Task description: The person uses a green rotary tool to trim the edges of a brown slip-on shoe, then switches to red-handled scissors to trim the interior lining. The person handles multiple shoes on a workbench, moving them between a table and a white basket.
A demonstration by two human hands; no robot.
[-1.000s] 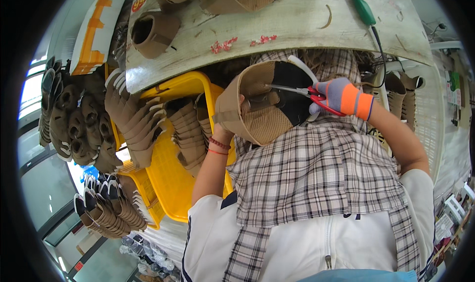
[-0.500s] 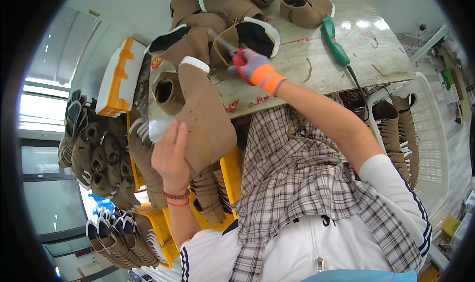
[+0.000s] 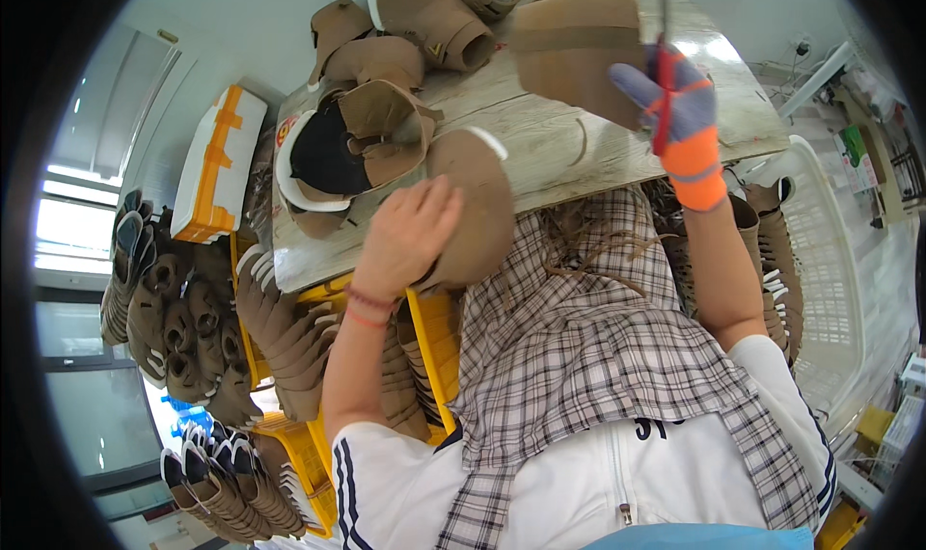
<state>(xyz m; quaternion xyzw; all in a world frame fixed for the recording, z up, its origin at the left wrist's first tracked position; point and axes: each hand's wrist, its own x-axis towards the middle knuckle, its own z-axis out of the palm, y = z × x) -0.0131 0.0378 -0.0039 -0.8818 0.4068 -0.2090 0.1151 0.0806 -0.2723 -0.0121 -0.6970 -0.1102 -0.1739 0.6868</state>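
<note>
My left hand (image 3: 413,227), bare with a beaded bracelet, grips a brown shoe upper (image 3: 477,203) with a white edge at the table's front. Its thumb is hidden. Over the table's right side my right hand (image 3: 687,116), in a grey and orange glove, is closed round a red-handled tool (image 3: 664,102) with a thin blade pointing up. Beside its thumb hangs a second brown upper (image 3: 579,44), crossed by a darker band; whether the thumb pinches it I cannot tell. Left of my left hand lies a black-lined upper (image 3: 328,150).
More brown uppers (image 3: 424,15) lie at the back of the table (image 3: 559,155). Underneath are yellow crates (image 3: 434,328) of stacked uppers. A white plastic basket (image 3: 820,261) stands right, a white box with orange tape (image 3: 212,164) left. Trimmed strips (image 3: 603,251) lie on my plaid apron.
My right hand has swung right with the red-handled tool, and a brown upper is now beside it. My left hand has moved right. The green corded tool has gone from sight.
</note>
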